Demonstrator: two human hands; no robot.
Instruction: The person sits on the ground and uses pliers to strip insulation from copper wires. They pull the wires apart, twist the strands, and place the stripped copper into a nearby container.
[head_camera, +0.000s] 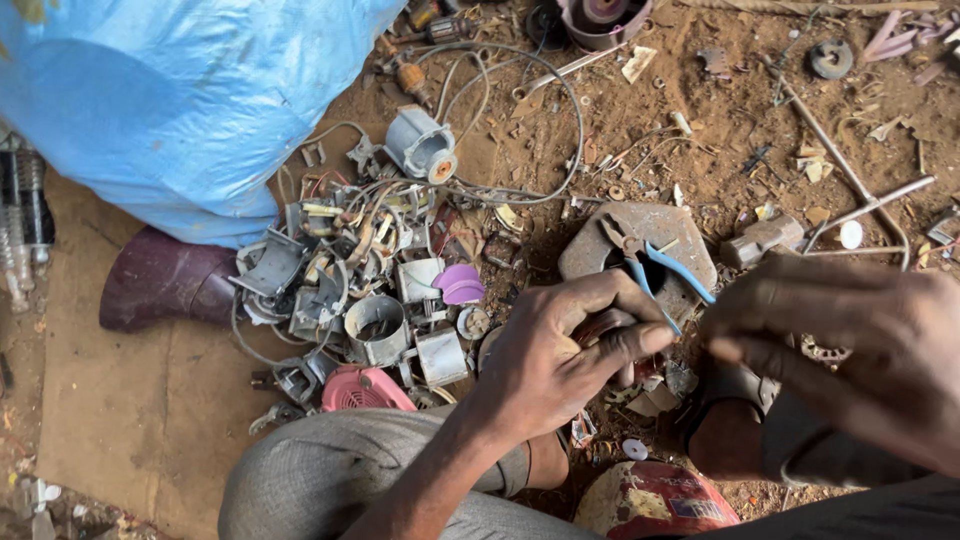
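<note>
My left hand (565, 355) is closed around a small round reddish-brown part (598, 325), held over the dirt between my knees. My right hand (850, 345) is close beside it on the right, blurred, its fingers pinched toward the same part; what it grips I cannot make out. Just beyond the hands, pliers with blue handles (655, 268) lie on a flat grey stone (640, 235).
A heap of grey metal housings, wires and small motor parts (360, 280) lies to the left. A blue sack (170, 100) and a maroon boot (160, 280) are at the far left. A pink fan cover (365, 390), a red tin (655, 500) and metal rods (860, 205) surround me.
</note>
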